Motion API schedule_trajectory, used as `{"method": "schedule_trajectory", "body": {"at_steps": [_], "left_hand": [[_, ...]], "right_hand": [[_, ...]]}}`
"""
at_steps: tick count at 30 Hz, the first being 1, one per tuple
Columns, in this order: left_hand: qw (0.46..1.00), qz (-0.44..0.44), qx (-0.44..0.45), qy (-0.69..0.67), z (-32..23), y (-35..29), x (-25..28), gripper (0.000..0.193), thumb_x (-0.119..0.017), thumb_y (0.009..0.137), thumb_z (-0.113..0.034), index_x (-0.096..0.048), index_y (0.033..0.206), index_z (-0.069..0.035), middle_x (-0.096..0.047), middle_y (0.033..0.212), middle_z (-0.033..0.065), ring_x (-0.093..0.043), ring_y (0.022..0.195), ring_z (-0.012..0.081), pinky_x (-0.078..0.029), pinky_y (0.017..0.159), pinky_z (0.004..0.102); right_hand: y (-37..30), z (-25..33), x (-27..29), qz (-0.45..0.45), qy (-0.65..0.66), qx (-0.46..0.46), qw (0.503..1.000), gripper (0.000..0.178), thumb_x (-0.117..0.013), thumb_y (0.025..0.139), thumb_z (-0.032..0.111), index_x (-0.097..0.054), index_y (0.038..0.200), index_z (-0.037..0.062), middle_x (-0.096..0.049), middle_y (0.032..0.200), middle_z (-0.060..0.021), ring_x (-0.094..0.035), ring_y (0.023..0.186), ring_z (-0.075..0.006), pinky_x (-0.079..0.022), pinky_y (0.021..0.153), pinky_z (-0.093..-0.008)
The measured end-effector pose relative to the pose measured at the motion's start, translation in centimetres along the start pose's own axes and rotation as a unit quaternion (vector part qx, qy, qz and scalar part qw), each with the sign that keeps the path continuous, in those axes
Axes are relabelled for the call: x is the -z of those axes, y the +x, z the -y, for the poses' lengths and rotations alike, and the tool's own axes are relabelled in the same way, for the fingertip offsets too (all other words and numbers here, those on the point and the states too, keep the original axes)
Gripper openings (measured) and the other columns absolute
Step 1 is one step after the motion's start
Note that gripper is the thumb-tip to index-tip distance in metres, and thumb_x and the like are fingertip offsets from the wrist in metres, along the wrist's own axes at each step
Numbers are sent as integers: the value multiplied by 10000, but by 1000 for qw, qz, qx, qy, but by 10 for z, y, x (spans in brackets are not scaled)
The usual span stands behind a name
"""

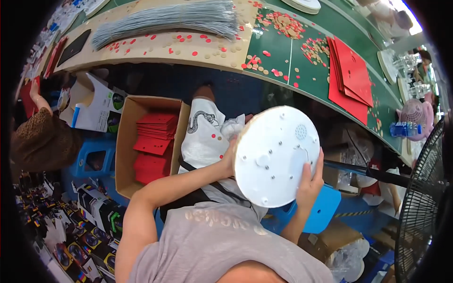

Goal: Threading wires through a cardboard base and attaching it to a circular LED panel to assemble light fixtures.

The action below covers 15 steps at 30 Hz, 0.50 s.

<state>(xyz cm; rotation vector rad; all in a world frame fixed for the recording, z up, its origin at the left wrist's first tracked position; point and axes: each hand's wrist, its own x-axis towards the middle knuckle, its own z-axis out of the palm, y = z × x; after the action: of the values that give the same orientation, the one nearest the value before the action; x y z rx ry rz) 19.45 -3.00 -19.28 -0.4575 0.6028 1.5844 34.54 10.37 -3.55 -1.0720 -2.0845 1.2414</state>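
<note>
- Right hand clamps the lower right edge of a white disc, a thumb lying on the face and a finger along the rim.
- Left hand touches the disc's left edge; its fingers are mostly hidden behind, so I cannot tell how tightly they close.
- The disc sits just right of the frame's centre, above the lap. Its studded face turns up toward the camera, the patch of tiny holes lying toward the upper right. Being round, it has no long axis of its own; its tilted outline looks taller than wide, the top leaning slightly right.
- White cloth with a snake drawing lies left of the disc, small red dots on it.
- Left of centre, an open carton holds red folders. Blue stools stand beside it and below the disc.
- Across the top runs a green table, joined at left by a wooden surface bearing a bundle of grey wires. Red and tan paper dots scatter over both; red sheets lie at upper right.
- A black fan fills the right edge; another person's brown sleeve shows at left.
</note>
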Motion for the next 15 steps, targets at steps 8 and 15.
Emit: {"method": "schedule_trajectory", "body": {"at_steps": [8, 15], "left_hand": [[925, -43, -335, 174, -1, -59, 48, 551, -476, 1086, -302, -332, 1543, -30, -504, 1470, 157, -580, 1281, 249, -533, 1041, 421], [276, -232, -593, 720, -16, -140, -96, 638, -571, 883, -351, -540, 1429, -21, -508, 1482, 259, -441, 1391, 462, -231, 1175, 613]], "right_hand": [[20, 28, -24, 36, -1, 87, 996, 565, -536, 988, 50, -411, 1534, -22, -530, 1487, -207, -524, 1334, -249, -372, 1120, -334], [32, 54, -38, 26, 3, 84, 996, 601, -640, 947, 103, -444, 1504, -4, -608, 1332, -305, -631, 1223, -388, -486, 1020, -408]]}}
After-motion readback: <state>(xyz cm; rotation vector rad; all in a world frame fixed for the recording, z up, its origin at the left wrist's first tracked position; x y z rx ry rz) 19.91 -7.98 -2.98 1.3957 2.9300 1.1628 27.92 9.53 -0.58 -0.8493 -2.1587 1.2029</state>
